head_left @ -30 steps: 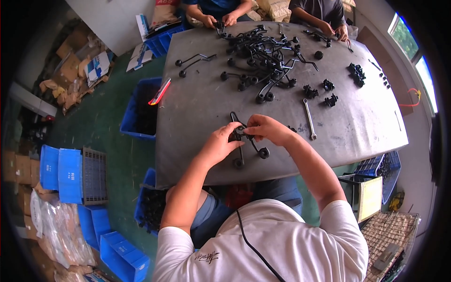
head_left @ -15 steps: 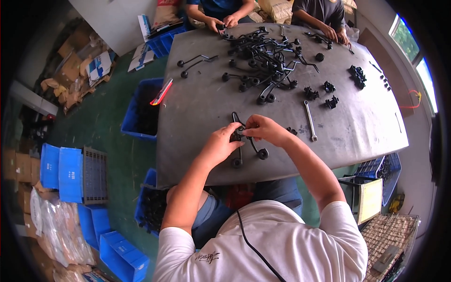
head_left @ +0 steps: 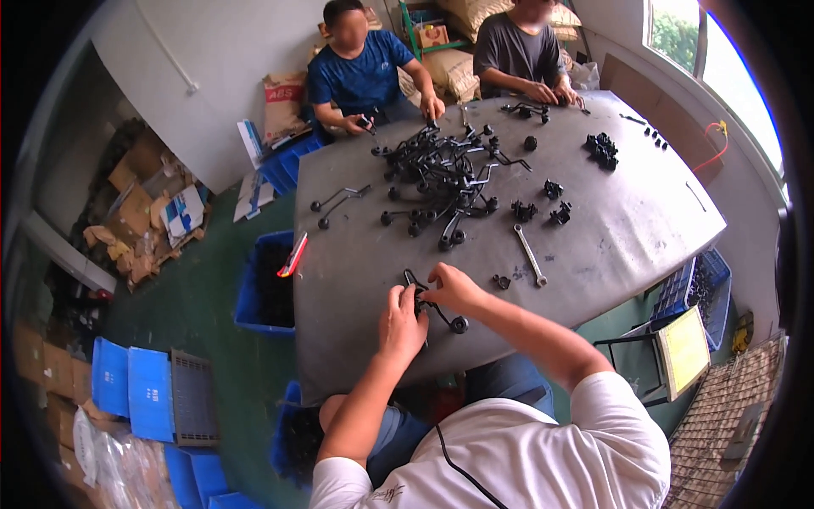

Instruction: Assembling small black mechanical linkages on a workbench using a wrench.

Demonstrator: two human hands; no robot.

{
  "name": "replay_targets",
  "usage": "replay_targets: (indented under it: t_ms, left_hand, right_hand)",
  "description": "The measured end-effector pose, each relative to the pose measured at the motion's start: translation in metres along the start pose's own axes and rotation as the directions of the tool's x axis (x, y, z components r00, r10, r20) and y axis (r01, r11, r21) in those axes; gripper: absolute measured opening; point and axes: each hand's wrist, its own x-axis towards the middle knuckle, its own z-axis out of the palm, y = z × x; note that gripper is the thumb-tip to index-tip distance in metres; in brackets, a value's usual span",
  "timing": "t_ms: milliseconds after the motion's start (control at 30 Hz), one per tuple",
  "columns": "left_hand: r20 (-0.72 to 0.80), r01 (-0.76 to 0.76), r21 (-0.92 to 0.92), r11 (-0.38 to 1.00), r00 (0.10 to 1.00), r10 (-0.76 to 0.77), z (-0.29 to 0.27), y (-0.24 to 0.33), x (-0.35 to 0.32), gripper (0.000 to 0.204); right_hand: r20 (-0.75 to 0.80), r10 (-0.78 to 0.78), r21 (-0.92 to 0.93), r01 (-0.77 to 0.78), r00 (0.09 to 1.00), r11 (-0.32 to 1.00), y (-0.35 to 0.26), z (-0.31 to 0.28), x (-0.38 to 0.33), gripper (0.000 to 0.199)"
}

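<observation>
Close to the near edge of the table, both my hands are on a black bent-rod part (head_left: 459,324) with a round end and a looped top. My left hand (head_left: 401,327) grips its middle, with fingers curled round it. From the other side, the fingertips of my right hand (head_left: 454,288) pinch at the same middle section. My fingers hide most of the joint between them. Just to the right of my right hand lies a small black clip-like piece (head_left: 502,282). A combination wrench (head_left: 531,256) lies farther right.
A tangled pile of black bent-rod parts (head_left: 445,174) covers the table's middle. Black clip pieces (head_left: 601,151) sit to the right. A red utility knife (head_left: 292,255) lies at the left edge, above a blue crate (head_left: 246,318). Two people work across the table.
My view has tilted upward, showing more of the two people opposite. The left person's hands have moved apart. My right hand has closed in beside my left on the bent-rod part.
</observation>
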Motion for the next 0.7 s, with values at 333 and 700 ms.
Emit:
replay_targets:
  t_ms: [333, 700]
  left_hand:
    - [-0.235, 0.199, -0.162, 0.967, 0.944, -0.233, 0.006, -0.037, -0.010, 0.058]
    - [-0.256, 0.164, -0.159, 0.974, 0.946, -0.201, 0.013, -0.039, -0.014, 0.031]
  right_hand:
    - [0.532, 0.285, 0.736, -0.602, 0.797, 0.311, -0.029, 0.044, -0.020, 0.031]
    - [-0.427, -0.120, -0.299, -0.014, 0.896, 0.954, -0.002, -0.025, -0.074, 0.032]
